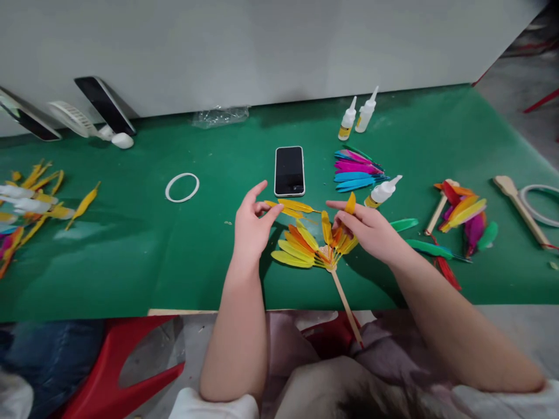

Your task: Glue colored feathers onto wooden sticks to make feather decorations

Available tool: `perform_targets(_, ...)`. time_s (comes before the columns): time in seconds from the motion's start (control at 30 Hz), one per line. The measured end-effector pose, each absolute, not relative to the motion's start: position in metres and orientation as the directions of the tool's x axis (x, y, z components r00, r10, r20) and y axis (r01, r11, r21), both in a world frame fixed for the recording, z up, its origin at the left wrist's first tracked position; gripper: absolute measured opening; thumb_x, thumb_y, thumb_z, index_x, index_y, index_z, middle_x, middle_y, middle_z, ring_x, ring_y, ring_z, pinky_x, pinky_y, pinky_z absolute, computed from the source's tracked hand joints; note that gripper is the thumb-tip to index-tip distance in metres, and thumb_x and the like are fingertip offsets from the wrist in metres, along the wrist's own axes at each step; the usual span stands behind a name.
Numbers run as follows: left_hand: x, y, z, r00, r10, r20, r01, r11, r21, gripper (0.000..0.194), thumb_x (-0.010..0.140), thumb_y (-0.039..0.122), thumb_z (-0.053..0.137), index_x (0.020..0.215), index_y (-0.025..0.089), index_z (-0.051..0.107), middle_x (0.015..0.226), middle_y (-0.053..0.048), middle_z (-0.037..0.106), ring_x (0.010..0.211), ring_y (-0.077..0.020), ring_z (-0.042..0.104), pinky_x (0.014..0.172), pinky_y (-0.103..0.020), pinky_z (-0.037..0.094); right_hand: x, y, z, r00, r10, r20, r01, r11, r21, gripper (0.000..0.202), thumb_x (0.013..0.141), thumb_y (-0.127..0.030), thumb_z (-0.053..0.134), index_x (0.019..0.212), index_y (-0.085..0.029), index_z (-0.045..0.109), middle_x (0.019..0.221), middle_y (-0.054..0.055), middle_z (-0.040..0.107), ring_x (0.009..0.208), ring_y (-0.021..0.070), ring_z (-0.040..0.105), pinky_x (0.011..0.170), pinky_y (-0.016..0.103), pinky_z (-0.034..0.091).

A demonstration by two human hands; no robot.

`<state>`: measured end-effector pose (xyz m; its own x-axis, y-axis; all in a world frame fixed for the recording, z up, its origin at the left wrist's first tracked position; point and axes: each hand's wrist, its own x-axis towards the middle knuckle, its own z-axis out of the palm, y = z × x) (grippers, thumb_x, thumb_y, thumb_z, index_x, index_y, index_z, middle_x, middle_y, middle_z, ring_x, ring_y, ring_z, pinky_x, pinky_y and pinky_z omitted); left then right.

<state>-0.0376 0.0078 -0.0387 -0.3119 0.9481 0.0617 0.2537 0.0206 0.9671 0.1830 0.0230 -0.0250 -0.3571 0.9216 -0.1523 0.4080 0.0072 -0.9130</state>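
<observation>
- Fan of yellow and orange feathers on a pale wooden handle (pixel 301 247) is laid at the near edge of the green table (pixel 131 244), handle jutting over the edge.
- Right-side feathers partly covered by the right hand (pixel 358 224); a small yellow-orange feather (pixel 350 202) is gripped upright in its bent fingers, index extended.
- Left hand (pixel 255 224) is placed beside loose yellow feathers (pixel 301 205); index raised, thumb over one feather; whether it is pinched cannot be told.
- Black-screened phone with white edge (pixel 289 170) is laid flat beyond the loose feathers.
- White plastic glue bottles with yellow labels (pixel 383 191): three counted; two stood at the back, one tilted just beyond the right hand.
- Pink and blue feather bunch (pixel 358 169): one, placed near the tilted bottle.
- Thin white ring (pixel 182 187): one seen left of the phone.
- Crumpled clear plastic wrapper (pixel 221 116): one, left by the grey wall (pixel 271 52).
- Mixed feather pile (pixel 35 209): one, at far left.
- Bare wooden handle (pixel 522 209): one, at far right.
</observation>
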Motion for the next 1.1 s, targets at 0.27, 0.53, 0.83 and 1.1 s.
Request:
perform_targets(0.27,-0.045,0.007,-0.036,-0.432,0.897,0.089,0.137,-0.032,0.99,0.06,0.069,0.026,0.07,0.124,0.02,0.049,0.059,0.006,0.051,0.058,-0.0083,0.049,0.065,-0.023,0.045,0.175,0.035,-0.013,-0.487,0.834,-0.261,0.428,-0.033,-0.903,0.027,0.076,-0.04,0.056,0.062,-0.016,0.059,0.06,0.001,0.057,0.054,0.0107,0.054,0.054,0.023,0.045)
perform_targets(0.53,-0.05,0.007,-0.033,-0.498,0.86,0.111,0.112,-0.063,0.992,0.06,0.067,0.025,0.071,0.123,0.02,0.05,0.059,0.005,0.052,0.057,-0.0079,0.049,0.065,-0.022,0.045,0.165,0.046,-0.015,-0.496,0.819,-0.29,0.476,-0.023,-0.879,0.016,0.075,-0.031,0.057,0.073,-0.018,0.064,0.06,-0.001,0.06,0.051,0.0108,0.058,0.053,0.023,0.05)
perform_targets(0.83,-0.052,0.006,-0.034,-0.528,0.841,0.123,0.109,-0.076,0.991,0.061,0.067,0.026,0.072,0.123,0.02,0.05,0.06,0.005,0.055,0.06,-0.0087,0.053,0.066,-0.022,0.046,0.156,0.046,-0.029,-0.508,0.764,-0.398,0.551,-0.067,-0.832,0.015,0.069,-0.03,0.062,0.076,-0.017,0.062,0.064,-0.002,0.06,0.047,0.0095,0.055,0.043,0.023,0.05)
perform_targets(1.1,-0.053,0.007,-0.034,-0.531,0.839,0.118,0.103,-0.074,0.992,0.06,0.067,0.025,0.072,0.122,0.021,0.05,0.06,0.005,0.055,0.063,-0.0098,0.056,0.068,-0.023,0.047,0.155,0.045,-0.031,-0.542,0.727,-0.422,0.575,-0.046,-0.817,0.019,0.07,-0.031,0.06,0.083,-0.016,0.064,0.067,-0.001,0.062,0.046,0.0079,0.053,0.043,0.022,0.049)
